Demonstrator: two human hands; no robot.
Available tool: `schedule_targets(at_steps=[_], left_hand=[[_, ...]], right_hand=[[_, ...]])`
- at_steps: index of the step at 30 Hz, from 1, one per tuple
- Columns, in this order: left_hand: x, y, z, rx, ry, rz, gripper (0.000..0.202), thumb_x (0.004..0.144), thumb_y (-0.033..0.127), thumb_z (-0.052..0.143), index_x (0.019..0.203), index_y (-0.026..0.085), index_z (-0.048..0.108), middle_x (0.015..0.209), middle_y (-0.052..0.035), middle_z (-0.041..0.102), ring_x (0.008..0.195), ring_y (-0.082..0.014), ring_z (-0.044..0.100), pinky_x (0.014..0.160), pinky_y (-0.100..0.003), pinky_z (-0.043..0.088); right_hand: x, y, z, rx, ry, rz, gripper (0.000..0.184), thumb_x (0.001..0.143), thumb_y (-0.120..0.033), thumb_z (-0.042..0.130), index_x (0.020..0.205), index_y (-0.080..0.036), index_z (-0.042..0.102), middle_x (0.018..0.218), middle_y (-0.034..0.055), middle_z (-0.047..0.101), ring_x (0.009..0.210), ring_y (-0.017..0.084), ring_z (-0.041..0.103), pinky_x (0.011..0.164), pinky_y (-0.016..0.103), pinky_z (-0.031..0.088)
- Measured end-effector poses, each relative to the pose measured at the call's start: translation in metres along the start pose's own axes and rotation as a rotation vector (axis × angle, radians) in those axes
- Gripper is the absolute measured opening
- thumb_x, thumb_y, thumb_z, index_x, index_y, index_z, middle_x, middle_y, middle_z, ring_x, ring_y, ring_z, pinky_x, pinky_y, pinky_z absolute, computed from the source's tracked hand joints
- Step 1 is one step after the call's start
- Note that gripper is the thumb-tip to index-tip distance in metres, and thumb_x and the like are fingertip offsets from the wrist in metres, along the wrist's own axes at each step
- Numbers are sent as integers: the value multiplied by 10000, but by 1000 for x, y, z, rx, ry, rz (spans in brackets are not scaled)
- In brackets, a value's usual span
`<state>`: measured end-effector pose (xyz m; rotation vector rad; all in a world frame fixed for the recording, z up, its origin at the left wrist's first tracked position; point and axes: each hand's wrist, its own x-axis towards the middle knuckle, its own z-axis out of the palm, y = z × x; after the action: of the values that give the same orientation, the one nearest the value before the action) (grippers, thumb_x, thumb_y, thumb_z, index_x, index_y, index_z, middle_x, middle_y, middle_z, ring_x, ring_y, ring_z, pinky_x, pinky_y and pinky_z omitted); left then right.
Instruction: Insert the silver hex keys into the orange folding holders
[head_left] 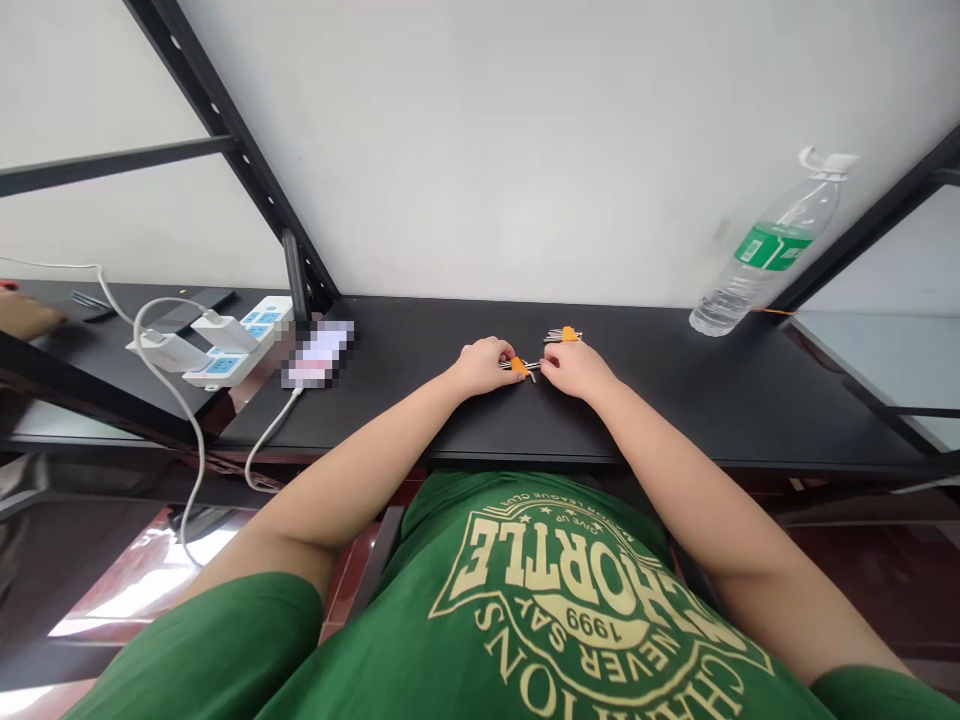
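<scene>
Over the black tabletop, my left hand is closed around an orange holder with several thin metal rods in it, which look like hex keys. My right hand is closed just to the right, its fingertips pinching the end of a thin metal rod that reaches toward the holder. Whether that rod sits inside the holder I cannot tell. A second orange holder with similar rods lies on the table just behind my right hand.
A clear water bottle with a green label stands back right. At left are a blurred-out phone on a white cable and a white power strip with chargers. Black shelf posts flank the table. Another person's hand shows far left.
</scene>
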<state>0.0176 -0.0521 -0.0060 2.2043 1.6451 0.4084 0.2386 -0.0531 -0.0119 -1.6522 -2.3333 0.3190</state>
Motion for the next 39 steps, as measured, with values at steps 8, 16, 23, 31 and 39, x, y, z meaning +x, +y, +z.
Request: schedule_targets(at_steps=[8, 16, 23, 31, 39], left_hand=[[1, -2, 2, 20, 2, 24, 410, 824, 533, 819, 1101, 248, 720, 1149, -43, 725, 1126, -261, 674, 951, -373, 507], [0, 0, 0, 6, 2, 4, 403, 814, 528, 821, 1082, 249, 710, 1146, -38, 726, 1111, -260, 679, 944, -373, 509], [2, -1, 2, 18, 6, -15, 418, 820, 536, 807, 1107, 252, 700, 1198, -56, 723, 1143, -281, 677, 954, -388, 507], [5, -12, -2, 56, 26, -44, 414, 837, 552, 786, 1105, 254, 684, 1216, -62, 715, 1163, -285, 665, 976, -398, 496], [6, -16, -1, 49, 31, -22, 400, 827, 554, 786, 1071, 254, 686, 1170, -53, 713, 1124, -274, 670, 924, -378, 498]], right_hand=[[-5, -4, 1, 21, -62, -130, 287, 1005, -476, 643, 1149, -231, 680, 1274, 91, 652, 908, 212, 630, 688, 329, 423], [-6, -10, 3, -131, -44, -110, 136, 1006, -252, 556, 1072, -231, 673, 1172, 97, 664, 814, 214, 597, 596, 332, 335], [-3, -4, -1, -161, 8, -51, 170, 974, -148, 541, 937, -216, 692, 1015, 112, 691, 856, 248, 624, 642, 351, 373], [-1, 15, -8, -100, 9, 19, 159, 984, -189, 577, 950, -221, 729, 1070, 105, 716, 918, 259, 648, 716, 356, 449], [-1, 21, -9, -39, 64, 32, 274, 1012, -277, 562, 1206, -240, 752, 1284, 119, 675, 998, 255, 651, 765, 356, 477]])
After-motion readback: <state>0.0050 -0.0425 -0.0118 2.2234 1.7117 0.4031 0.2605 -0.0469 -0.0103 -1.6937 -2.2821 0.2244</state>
